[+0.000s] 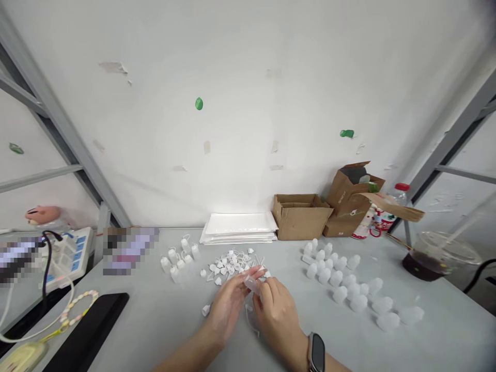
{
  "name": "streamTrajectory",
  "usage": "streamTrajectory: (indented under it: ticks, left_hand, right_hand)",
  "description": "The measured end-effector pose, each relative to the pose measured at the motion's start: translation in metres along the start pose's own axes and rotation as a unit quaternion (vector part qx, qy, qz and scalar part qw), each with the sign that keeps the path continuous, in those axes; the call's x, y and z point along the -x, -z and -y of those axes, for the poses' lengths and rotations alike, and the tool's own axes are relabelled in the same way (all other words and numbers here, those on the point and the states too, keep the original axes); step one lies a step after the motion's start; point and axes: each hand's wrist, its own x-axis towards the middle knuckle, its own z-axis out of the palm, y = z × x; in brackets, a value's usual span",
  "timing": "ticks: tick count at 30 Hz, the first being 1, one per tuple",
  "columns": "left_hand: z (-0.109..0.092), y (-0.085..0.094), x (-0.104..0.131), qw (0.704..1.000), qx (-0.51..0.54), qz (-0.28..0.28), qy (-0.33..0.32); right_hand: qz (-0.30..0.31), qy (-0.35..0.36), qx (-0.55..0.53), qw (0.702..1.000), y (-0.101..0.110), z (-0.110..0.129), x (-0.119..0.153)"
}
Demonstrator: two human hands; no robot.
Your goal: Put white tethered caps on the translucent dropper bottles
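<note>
Between both hands lies a small translucent plastic bottle [251, 284], tilted. My left hand [229, 305] cradles it from the left, with its fingers stretched behind the bottle. The fingers of my right hand [278, 309] are curled around its near end, hiding that part. A white strap [251, 323] shows below, between the hands; whether it hangs or lies on the table I cannot tell. Beyond my fingers is a pile of white caps with straps [231, 262]. One loose cap [205, 310] lies left of my left hand.
Several capped bottles [175, 274] stand at left. Many uncapped bottles [336, 278] fill the right side. Behind are white envelopes [240, 223], a cardboard box [302, 222] and a paper bag [344, 206]. A drink cup [428, 263] stands far right; a black pad [93, 330] and power strip [83, 258] lie left.
</note>
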Motion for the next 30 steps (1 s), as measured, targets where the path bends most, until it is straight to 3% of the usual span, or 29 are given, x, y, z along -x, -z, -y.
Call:
streamTrajectory:
  ticks: [6, 11, 14, 17, 19, 22, 24, 30]
  left_hand:
    - [0.0, 0.0, 0.002, 1.0, 0.015, 0.007, 0.006]
    - [-0.001, 0.001, -0.003, 0.996, 0.062, 0.028, 0.056]
    - [-0.001, 0.002, -0.005, 0.993, 0.09, 0.028, 0.077]
    - [-0.002, 0.003, -0.004, 0.992, 0.096, 0.034, 0.077]
    - [-0.001, 0.002, -0.003, 0.992, 0.093, 0.042, 0.075]
    - [-0.001, 0.002, -0.003, 0.992, 0.09, 0.043, 0.074]
    - [-0.001, 0.003, -0.004, 0.992, 0.087, 0.044, 0.074]
    - [0.001, 0.006, -0.007, 0.993, 0.071, 0.058, 0.074]
  right_hand:
    - [0.009, -0.004, -0.003, 1.0, 0.001, -0.001, -0.002]
    - [0.007, -0.015, -0.007, 1.0, -0.002, -0.001, 0.003]
    - [0.022, -0.05, -0.041, 0.998, -0.002, -0.001, 0.006]
    - [0.057, -0.127, -0.12, 0.983, 0.001, 0.0, 0.004]
    - [0.104, -0.206, -0.205, 0.951, 0.004, 0.001, 0.0]
    - [0.171, -0.334, -0.339, 0.863, 0.008, 0.002, -0.009]
    - [0.185, -0.397, -0.4, 0.805, 0.009, 0.001, -0.014]
    - [0.197, -0.486, -0.517, 0.677, 0.004, -0.004, -0.017]
